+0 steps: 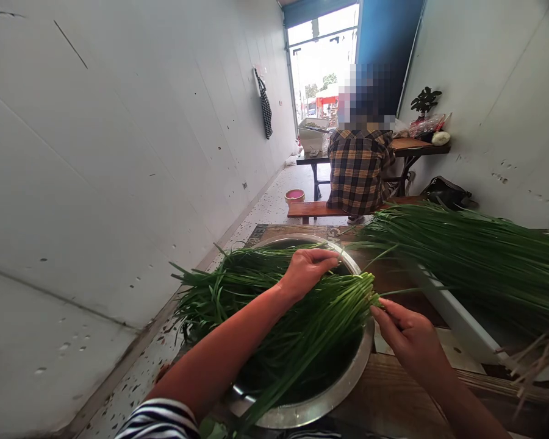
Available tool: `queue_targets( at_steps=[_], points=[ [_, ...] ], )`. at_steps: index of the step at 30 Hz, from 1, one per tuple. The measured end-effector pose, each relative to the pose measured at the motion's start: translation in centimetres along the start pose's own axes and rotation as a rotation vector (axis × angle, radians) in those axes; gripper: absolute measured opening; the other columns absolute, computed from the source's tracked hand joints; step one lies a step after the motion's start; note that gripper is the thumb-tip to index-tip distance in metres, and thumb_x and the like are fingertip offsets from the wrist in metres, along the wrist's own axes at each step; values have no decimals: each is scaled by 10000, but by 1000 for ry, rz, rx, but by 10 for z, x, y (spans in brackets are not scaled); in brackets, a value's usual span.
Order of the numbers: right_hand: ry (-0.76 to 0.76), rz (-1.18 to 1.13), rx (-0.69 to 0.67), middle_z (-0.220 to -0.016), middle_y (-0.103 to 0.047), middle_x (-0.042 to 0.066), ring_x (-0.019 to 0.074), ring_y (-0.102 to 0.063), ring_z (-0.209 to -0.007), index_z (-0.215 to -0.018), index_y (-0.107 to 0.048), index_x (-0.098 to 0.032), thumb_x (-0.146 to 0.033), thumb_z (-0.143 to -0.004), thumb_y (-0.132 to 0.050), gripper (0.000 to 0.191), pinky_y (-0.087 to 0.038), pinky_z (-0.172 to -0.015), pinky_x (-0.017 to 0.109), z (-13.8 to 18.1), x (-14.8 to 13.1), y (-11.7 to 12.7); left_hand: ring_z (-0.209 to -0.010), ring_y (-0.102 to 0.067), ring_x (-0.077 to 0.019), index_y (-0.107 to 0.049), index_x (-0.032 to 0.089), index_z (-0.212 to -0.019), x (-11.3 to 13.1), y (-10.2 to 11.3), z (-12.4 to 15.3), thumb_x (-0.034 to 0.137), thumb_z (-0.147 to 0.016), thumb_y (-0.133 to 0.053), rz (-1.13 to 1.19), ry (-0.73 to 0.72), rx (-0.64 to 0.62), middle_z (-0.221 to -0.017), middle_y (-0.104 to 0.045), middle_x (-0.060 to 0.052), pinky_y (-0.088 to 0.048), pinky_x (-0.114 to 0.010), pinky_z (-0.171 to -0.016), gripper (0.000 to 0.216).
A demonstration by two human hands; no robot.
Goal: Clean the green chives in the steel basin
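Observation:
Long green garlic chives (256, 289) lie heaped in and over a round metal basin (320, 417), their leafy tips hanging past its left rim. My right hand (407, 335) pinches at the pale stem ends of a chive bunch (343, 302) by the basin's right rim. Over the far side of the basin, my left hand (307, 271) is closed in a pinch; whatever is between its thumb and finger is too small to make out. A larger pile of chives (476, 250) rests on the right in a white tray (457, 320).
The basin stands on a wooden table (384, 390) with dry straw-like stalks (542, 360) at lower right. Ahead, a person in a plaid shirt (361, 167) sits on a bench (313, 210) at another table. A pink bucket (294, 196) stands on the floor.

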State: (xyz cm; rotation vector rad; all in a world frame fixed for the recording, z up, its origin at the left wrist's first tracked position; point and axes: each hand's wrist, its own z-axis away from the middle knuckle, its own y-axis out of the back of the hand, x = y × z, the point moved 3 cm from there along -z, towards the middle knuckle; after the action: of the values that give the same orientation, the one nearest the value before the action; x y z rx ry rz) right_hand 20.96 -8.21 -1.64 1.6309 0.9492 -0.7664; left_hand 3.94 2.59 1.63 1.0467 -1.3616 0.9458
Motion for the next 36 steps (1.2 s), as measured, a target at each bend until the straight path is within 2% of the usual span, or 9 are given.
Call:
queue_targets(
  at_steps=[5,13,18,26,31,36],
  points=[
    [18,6,14,-531,-542,-13,97,-453,-459,-832,-669,-160,-451,-855,-469,354,-383,-427,200,0,-3,0,-809,-639,-181,-744,150,-809,0,-2,1,281,-666,-704,-18,-22,-19,-856,-724,-70,-482,-317,-824,199],
    [30,16,33,-523,-533,-21,99,-459,-459,-727,-621,-175,-442,-850,-467,332,-383,-430,198,-1,-7,-1,-846,-647,-202,-742,149,-809,-4,-4,2,295,-675,-698,-80,-111,55,-880,-726,-80,-489,-330,-825,203],
    [13,29,39,-536,-557,-24,102,-465,-458,-818,-658,-174,-433,-858,-457,330,-392,-442,201,-1,-6,-1,-794,-651,-192,-739,153,-853,-6,-3,4,320,-695,-682,-175,-102,83,-859,-728,-69,-494,-315,-779,236],
    [32,34,28,-541,-563,-22,107,-482,-476,-827,-663,-174,-422,-861,-455,325,-403,-464,201,-1,-6,0,-791,-648,-176,-740,203,-781,8,-4,8,230,-748,-637,-397,-393,129,-812,-721,-44,-481,-303,-805,111],
    [41,38,49,-496,-527,-27,103,-459,-443,-727,-643,-183,-432,-848,-463,330,-376,-422,201,-2,-11,1,-812,-651,-179,-741,208,-803,8,-6,10,220,-783,-600,-452,-449,53,-828,-724,-53,-483,-300,-805,143],
    [36,38,50,-500,-519,-20,118,-490,-478,-812,-669,-171,-434,-859,-437,354,-393,-437,203,-2,-6,0,-806,-651,-176,-744,210,-827,15,-11,14,237,-816,-558,-579,-507,-215,-829,-726,-58,-465,-288,-807,189]
  ],
)
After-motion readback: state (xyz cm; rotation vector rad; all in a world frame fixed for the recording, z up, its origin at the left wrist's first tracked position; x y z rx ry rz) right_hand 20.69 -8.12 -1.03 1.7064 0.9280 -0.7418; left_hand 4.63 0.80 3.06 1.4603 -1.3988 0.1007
